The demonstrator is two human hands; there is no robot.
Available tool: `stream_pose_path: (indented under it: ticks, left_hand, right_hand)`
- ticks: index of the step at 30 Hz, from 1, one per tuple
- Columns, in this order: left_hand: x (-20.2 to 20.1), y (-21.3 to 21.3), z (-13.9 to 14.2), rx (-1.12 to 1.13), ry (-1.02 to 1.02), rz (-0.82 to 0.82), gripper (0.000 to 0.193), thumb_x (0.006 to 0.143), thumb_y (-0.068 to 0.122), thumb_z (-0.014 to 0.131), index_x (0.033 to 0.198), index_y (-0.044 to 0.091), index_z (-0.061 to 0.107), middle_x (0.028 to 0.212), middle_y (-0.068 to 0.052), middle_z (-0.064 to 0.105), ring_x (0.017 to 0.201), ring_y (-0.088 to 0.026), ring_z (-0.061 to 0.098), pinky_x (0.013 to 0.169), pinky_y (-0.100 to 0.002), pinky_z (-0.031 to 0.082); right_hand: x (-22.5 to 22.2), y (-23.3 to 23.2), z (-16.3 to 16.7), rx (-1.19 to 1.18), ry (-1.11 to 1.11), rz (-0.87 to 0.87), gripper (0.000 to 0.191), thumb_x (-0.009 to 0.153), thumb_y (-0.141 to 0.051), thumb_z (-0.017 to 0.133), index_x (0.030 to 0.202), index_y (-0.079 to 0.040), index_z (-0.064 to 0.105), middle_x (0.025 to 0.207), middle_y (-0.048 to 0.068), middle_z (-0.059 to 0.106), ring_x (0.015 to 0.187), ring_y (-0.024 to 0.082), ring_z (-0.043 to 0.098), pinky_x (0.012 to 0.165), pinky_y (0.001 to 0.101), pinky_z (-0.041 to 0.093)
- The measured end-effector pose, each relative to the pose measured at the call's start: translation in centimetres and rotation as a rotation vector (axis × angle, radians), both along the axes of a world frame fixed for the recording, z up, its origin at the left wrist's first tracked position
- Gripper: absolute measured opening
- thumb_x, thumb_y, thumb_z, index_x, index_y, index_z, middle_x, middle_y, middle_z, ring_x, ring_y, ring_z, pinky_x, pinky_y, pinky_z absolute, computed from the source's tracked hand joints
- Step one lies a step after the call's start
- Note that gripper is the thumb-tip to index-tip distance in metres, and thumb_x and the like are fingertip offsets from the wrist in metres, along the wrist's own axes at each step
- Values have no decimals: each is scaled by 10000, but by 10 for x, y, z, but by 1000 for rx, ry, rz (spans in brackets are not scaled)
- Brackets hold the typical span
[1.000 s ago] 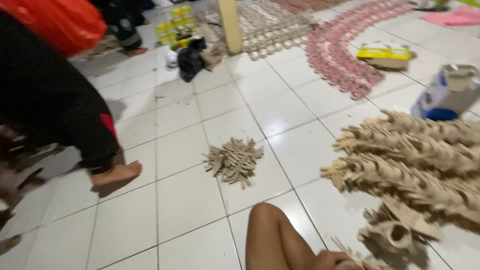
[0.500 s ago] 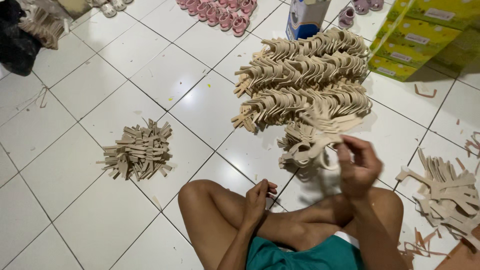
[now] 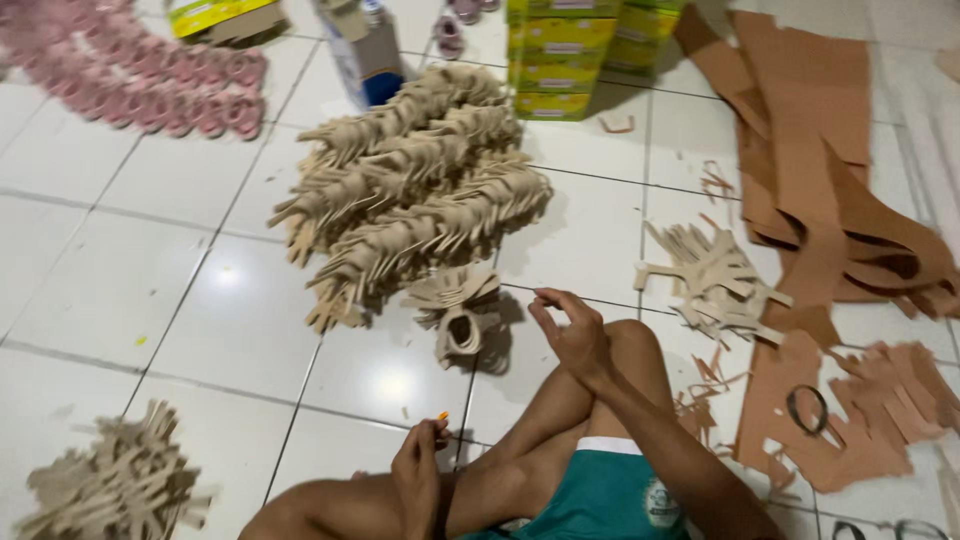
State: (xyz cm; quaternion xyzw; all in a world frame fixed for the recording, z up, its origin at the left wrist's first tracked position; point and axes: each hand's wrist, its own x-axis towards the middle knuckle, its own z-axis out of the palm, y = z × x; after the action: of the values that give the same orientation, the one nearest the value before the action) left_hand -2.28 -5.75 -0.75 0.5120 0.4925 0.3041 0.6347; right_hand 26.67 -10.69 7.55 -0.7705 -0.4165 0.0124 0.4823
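A person sits cross-legged on a white tiled floor (image 3: 200,300), wearing green shorts (image 3: 600,495). The left hand (image 3: 420,475) rests low on the near leg, its fingers pinched shut around a small orange object (image 3: 441,417), too small to identify. The right hand (image 3: 572,335) is raised above the right knee, fingers loosely curled and spread, holding nothing that can be seen. Just to the left of the right hand, on the floor, lies a small bundle of tan cut-out pieces (image 3: 458,310), apart from both hands. Farther off stands a large heap of tan cut-out pieces (image 3: 410,190), arranged in overlapping rows. A smaller pile of tan pieces (image 3: 115,485) lies at the near left corner, and a loose fan of tan pieces (image 3: 712,275) lies to the right of the knee. On the right, sheets of brown card (image 3: 820,150) with cut-out gaps cover the tiles, with scraps scattered about them; a dark ring (image 3: 806,408) rests on the nearest sheet. At the far side stand stacked yellow-green boxes (image 3: 565,50), a blue and white carton (image 3: 365,50), and rows of pink items (image 3: 130,75) at far left.
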Motion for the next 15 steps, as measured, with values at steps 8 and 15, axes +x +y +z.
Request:
stream_pose_path:
  ticks: [8, 15]
  left_hand:
    - [4, 21, -40, 1, 170, -85, 385, 1017, 265, 558, 1023, -58, 769, 892, -152, 797, 862, -229, 761, 821, -363, 601]
    - [6, 21, -48, 43, 232, -92, 351, 1009, 286, 591, 1054, -14, 769, 871, -192, 794, 848, -262, 763, 822, -388, 615]
  right_hand:
    - [180, -71, -25, -214, 143, -550, 449, 961, -309, 731, 1252, 11, 610, 1112, 155, 738, 1046, 284, 711, 881, 399, 560]
    - [214, -87, -37, -843, 18, -638, 721, 867, -383, 829, 1325, 70, 506, 1140, 304, 702, 1042, 440, 700, 910, 487, 555]
